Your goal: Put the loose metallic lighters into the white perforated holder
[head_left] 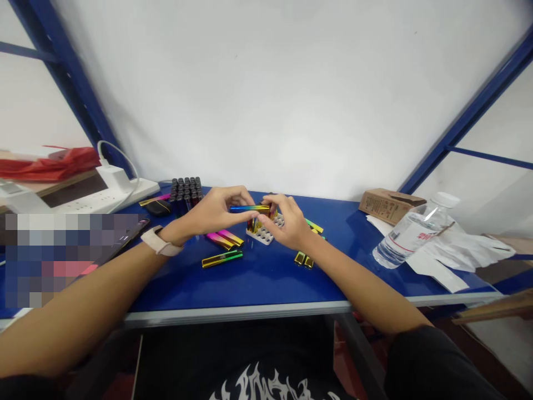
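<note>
Between my two hands a shiny blue-and-gold tube (250, 209) lies level above the table. My left hand (214, 210) has its thumb and fingers on the blue end. At the gold end, the fingers and thumb of my right hand (287, 222) close round it. Below sits a white tray with round holes (263, 236), holding some gold pieces partly hidden by my hands. Pink-and-gold tubes (225, 239) and a gold-green tube (222, 259) lie left of the tray. Short gold tubes (303, 259) lie beside my right wrist.
Several black-topped tubes (185, 191) stand at the back left, near a black mouse (159, 208) and a white power strip (108, 197). On the right of the blue table (266, 283) are a cardboard box (389, 204), a water bottle (410, 236) and white paper (441, 269).
</note>
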Demonstrator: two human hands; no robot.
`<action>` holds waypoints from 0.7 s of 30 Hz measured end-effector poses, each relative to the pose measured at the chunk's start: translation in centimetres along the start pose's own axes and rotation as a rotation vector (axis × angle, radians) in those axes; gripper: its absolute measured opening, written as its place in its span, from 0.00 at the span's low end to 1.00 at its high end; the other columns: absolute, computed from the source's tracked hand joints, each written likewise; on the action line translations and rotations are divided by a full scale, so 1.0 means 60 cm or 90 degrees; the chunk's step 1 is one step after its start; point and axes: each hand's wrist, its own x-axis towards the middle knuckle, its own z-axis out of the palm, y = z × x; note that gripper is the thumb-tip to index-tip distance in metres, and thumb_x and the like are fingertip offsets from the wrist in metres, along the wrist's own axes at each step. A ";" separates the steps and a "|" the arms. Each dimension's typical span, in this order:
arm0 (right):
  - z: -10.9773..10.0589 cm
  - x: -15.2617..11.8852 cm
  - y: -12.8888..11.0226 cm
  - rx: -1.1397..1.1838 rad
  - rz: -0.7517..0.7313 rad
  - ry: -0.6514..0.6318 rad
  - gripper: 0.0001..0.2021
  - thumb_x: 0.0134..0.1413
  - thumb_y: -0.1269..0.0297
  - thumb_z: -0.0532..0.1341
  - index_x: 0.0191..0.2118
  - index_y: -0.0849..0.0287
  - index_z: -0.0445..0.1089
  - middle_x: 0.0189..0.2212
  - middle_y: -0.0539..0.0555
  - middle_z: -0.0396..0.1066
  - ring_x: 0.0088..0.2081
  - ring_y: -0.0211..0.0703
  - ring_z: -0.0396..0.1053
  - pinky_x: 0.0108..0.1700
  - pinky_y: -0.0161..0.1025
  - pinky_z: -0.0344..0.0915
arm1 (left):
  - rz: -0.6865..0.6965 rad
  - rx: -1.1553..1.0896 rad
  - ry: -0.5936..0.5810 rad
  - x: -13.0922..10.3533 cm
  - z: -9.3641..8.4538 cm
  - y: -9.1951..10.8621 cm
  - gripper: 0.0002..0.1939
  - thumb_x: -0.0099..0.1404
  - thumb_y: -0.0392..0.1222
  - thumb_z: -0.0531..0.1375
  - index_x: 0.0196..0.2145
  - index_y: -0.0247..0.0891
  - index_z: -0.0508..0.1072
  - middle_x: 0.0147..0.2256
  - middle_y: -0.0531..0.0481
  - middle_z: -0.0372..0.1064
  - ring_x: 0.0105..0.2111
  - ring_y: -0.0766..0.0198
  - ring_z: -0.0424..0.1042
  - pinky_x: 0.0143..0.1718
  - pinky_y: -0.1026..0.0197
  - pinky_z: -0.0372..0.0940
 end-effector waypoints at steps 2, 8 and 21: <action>0.001 0.002 0.003 0.002 -0.035 -0.071 0.18 0.80 0.52 0.57 0.63 0.57 0.69 0.53 0.63 0.81 0.51 0.57 0.77 0.60 0.54 0.71 | 0.008 -0.002 -0.011 0.000 0.003 -0.008 0.17 0.68 0.56 0.73 0.39 0.40 0.79 0.37 0.47 0.84 0.38 0.58 0.83 0.41 0.57 0.78; 0.000 0.004 0.010 0.000 0.001 -0.207 0.17 0.81 0.58 0.55 0.65 0.55 0.69 0.52 0.62 0.82 0.47 0.57 0.76 0.55 0.51 0.71 | -0.016 -0.073 -0.049 -0.003 0.003 -0.017 0.15 0.67 0.50 0.75 0.43 0.40 0.79 0.39 0.47 0.85 0.39 0.59 0.85 0.42 0.59 0.80; 0.001 0.004 0.003 0.196 0.125 -0.141 0.15 0.79 0.52 0.52 0.57 0.55 0.67 0.37 0.54 0.77 0.36 0.47 0.74 0.41 0.43 0.68 | -0.011 -0.060 0.001 -0.001 0.006 -0.007 0.13 0.70 0.50 0.71 0.45 0.38 0.79 0.32 0.48 0.85 0.32 0.60 0.85 0.38 0.58 0.81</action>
